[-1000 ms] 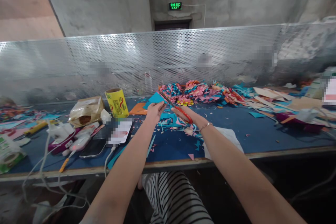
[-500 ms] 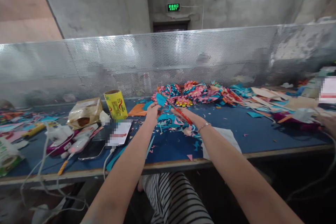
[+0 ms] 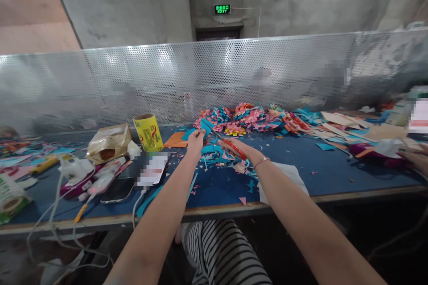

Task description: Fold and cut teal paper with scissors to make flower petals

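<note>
Blue paper point(image 3: 207, 128) is pinched in my left hand point(image 3: 196, 141), above the middle of the table. My right hand point(image 3: 243, 148) grips red-handled scissors point(image 3: 236, 148), whose blades point up and left at the edge of that paper. Blue and pink scraps point(image 3: 214, 155) lie below both hands. Behind them sits a pile of pink, blue and orange paper flowers point(image 3: 249, 118). An orange sheet point(image 3: 176, 140) lies left of my left hand.
A yellow tube point(image 3: 148, 132), a brown bag point(image 3: 109, 142), phones and cables are on the left. White paper point(image 3: 287, 181) lies under my right forearm. At the far right, another person's hand point(image 3: 416, 158) is near a purple box. A perforated metal screen point(image 3: 214, 67) stands behind.
The scissors' handles have spread apart a little in my right hand. My left hand has shifted slightly on the blue paper. The other person's hand has moved left.
</note>
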Demonstrator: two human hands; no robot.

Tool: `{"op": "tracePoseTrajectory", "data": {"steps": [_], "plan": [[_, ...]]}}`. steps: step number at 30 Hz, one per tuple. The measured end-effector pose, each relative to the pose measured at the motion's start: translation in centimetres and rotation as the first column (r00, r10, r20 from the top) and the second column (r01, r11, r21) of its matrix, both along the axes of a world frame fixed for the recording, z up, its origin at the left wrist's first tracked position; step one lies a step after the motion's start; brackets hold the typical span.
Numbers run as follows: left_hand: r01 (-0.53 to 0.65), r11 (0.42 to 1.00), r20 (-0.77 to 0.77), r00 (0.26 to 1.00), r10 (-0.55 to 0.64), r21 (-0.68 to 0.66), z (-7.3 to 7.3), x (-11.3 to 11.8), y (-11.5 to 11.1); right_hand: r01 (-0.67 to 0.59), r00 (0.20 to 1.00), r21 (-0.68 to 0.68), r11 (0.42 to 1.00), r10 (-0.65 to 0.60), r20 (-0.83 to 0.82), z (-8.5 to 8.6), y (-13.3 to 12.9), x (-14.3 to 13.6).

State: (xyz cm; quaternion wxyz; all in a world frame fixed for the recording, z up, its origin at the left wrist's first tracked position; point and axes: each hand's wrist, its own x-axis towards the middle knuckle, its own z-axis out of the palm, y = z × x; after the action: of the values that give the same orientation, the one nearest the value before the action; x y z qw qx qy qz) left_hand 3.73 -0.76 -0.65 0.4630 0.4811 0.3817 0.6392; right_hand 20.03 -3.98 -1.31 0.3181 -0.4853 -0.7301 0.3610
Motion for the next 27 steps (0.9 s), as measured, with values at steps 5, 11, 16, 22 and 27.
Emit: {"op": "tracePoseTrajectory", "data": {"steps": [5, 11, 16, 22, 27], "plan": [[-0.015, 0.999, -0.033, 0.999, 0.017, 0.042, -0.2, -0.1, 0.3, -0.008, 1.0, -0.018, 1.0, 0.008, -0.004, -0.1, 0.1, 0.0], [-0.014, 0.998, -0.063, 0.998, 0.018, 0.059, -0.2, -0.1, 0.2, -0.016, 0.999, -0.044, 0.999, 0.015, -0.038, 0.0, 0.0, 0.1], [-0.021, 0.994, -0.099, 0.995, 0.032, 0.11, 0.1, -0.1, -0.2, -0.037, 0.999, -0.03, 0.999, 0.036, -0.029, -0.3, 0.4, 0.2], [-0.032, 0.994, -0.088, 0.995, 0.042, 0.106, 0.4, 0.0, -0.6, -0.041, 0.999, -0.036, 0.998, 0.04, -0.035, -0.4, 0.3, 0.2], [0.001, 0.993, -0.075, 0.997, 0.007, 0.114, 0.4, 0.0, -0.7, -0.026, 0.999, -0.034, 0.999, 0.025, -0.043, 0.1, -0.3, 0.1]]}}
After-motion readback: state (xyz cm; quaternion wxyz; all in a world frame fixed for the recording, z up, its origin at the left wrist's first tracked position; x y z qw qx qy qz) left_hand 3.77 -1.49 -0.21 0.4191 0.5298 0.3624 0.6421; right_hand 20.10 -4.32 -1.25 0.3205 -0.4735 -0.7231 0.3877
